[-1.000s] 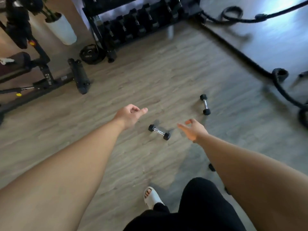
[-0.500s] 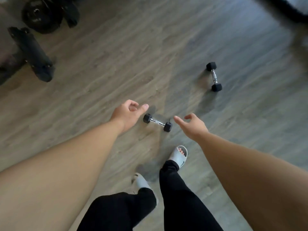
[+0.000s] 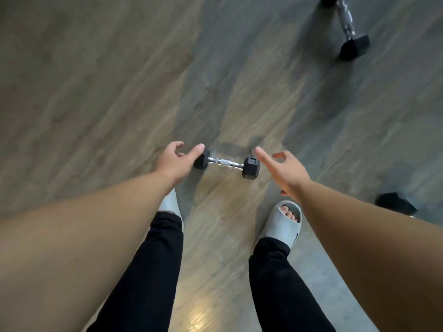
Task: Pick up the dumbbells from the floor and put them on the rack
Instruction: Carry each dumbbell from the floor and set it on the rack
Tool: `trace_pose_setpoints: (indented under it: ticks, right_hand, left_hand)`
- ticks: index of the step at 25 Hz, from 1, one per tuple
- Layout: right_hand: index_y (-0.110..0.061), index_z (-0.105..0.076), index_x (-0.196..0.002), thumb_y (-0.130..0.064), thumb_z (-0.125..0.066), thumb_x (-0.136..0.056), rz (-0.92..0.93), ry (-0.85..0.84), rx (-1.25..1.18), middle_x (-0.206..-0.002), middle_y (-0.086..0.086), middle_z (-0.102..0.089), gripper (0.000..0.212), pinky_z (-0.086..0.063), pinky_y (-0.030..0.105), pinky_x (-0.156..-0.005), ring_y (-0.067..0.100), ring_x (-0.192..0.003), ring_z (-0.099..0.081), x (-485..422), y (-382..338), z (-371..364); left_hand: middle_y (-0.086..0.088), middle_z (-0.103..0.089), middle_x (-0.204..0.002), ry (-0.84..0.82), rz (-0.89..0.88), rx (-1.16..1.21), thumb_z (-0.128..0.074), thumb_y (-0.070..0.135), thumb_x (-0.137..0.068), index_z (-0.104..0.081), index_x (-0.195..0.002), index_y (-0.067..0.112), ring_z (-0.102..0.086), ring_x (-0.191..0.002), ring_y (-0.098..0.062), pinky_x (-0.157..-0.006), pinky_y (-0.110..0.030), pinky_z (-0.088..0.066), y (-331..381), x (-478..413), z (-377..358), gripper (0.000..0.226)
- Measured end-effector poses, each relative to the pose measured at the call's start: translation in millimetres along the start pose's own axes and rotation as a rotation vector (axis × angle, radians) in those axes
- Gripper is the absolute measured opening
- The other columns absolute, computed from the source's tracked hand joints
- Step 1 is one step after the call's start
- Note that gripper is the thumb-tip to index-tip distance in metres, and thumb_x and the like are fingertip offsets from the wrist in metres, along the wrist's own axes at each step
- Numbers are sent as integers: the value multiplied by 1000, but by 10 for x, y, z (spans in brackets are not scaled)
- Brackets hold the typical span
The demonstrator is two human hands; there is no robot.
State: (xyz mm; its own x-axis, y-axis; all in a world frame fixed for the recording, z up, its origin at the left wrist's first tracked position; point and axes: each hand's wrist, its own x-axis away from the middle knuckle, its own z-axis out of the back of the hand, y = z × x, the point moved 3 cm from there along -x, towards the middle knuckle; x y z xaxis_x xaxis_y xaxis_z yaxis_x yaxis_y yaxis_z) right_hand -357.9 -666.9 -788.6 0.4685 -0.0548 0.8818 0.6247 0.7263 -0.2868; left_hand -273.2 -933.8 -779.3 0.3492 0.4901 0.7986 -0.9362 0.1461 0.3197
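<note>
- A small dumbbell point(image 3: 226, 163) lay flat on the wooden floor point(image 3: 96, 92), just ahead of the person's two feet, with its chrome handle running almost left to right. It probably lay so because its angular black heads stopped it from rolling.
- The left hand point(image 3: 176, 160) was spread wide and held nothing — its thumb sat over the left head of the dumbbell. Whether it touched the head I cannot tell.
- The right hand point(image 3: 285, 167) was also wide open and empty, with the fingers stretched forward just beside the right head, apart from it.
- Both arms came in from the two sides, so the handle stayed free between them. I judge that this was the reach before the grasp, and the chrome handle was the natural place to close a hand.
- A second dumbbell point(image 3: 348, 27) lay well apart at the upper right, pointing away from the person. A dark rounded shape point(image 3: 395, 203) near the right forearm could be a head of a third one — it was mostly hidden.
- The rack was not in view, so I judge the task was near its beginning.
</note>
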Motion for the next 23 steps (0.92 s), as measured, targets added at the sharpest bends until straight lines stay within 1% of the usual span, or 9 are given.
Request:
trace_pose_setpoints:
  ticks: [3,5,7,9,11,13,16,18,23]
  right_hand:
    - [-30,-55,-135,-99,-56,-49,-62,31,-39,-116,-2,-63,110,-53,31,-59,6,-76,-58,-706,169,-514]
    - [-31,-53,-138,-96,-61,-49,-114,23,-51,-119,-2,-61,111,-52,31,-52,10,-79,-61,-1089,287,-874]
    - [-29,-53,-137,-89,-70,-54,-135,41,-41,-127,3,-55,104,-60,40,-60,16,-86,-64,-1380,429,-1139]
    - [-26,-57,-128,-71,-78,-65,-158,141,-32,-126,10,-49,81,-63,50,-77,22,-86,-65,-1583,562,-1281]
    - [-22,-59,-118,-56,-74,-73,-152,195,-12,-122,14,-53,58,-63,51,-80,30,-84,-68,-1654,598,-1319]
    - [-19,-59,-111,-48,-71,-76,-149,198,-5,-117,16,-60,47,-64,51,-76,35,-83,-70,-1543,513,-1272]
    - [-17,-60,-105,-42,-71,-72,-160,241,-75,-112,18,-64,43,-64,51,-72,34,-83,-71,-1154,209,-1054]
    - [-18,-59,-104,-42,-70,-70,-150,234,-107,-110,18,-66,43,-65,52,-72,34,-84,-71,-758,-209,-849]
    - [-23,-55,-99,-43,-70,-65,-102,272,-328,-109,18,-68,43,-65,46,-67,28,-78,-73,769,-1617,-399]
  left_hand:
    - [-4,-57,-138,-23,0,-59,-73,74,-75,-49,-151,27,-57,-127,-23,-111,-38,-43,-269,-832,-370,92]
    - [-8,-52,-149,-27,7,-172,-73,76,-74,-47,-153,26,-52,-136,-27,-115,-39,-40,-470,-1247,-578,97]
    - [-9,-48,-153,-38,19,-259,-74,75,-73,-45,-154,27,-51,-138,-29,-111,-36,-39,-635,-1516,-768,98]
    - [-8,-53,-142,-41,1,-263,-78,71,-71,-55,-143,27,-57,-128,-28,-98,-31,-42,-747,-1686,-898,87]
    - [-6,-59,-128,-34,-29,-218,-83,62,-71,-63,-122,25,-61,-115,-26,-91,-31,-45,-790,-1758,-947,66]
    - [-7,-63,-125,-30,-23,-145,-88,52,-69,-65,-113,22,-63,-109,-26,-94,-35,-51,-719,-1687,-880,57]
    - [-8,-67,-120,-6,-24,-71,-91,47,-66,-67,-106,20,-68,-104,-28,-95,-39,-55,-378,-1444,-550,54]
    - [-5,-68,-119,7,-42,-68,-90,49,-66,-66,-105,23,-67,-102,-25,-90,-32,-53,-20,-1201,-117,53]
    - [-2,-56,-119,67,-157,-26,-89,58,-63,-60,-103,30,-62,-100,-22,-90,-31,-52,1161,-251,1512,57]
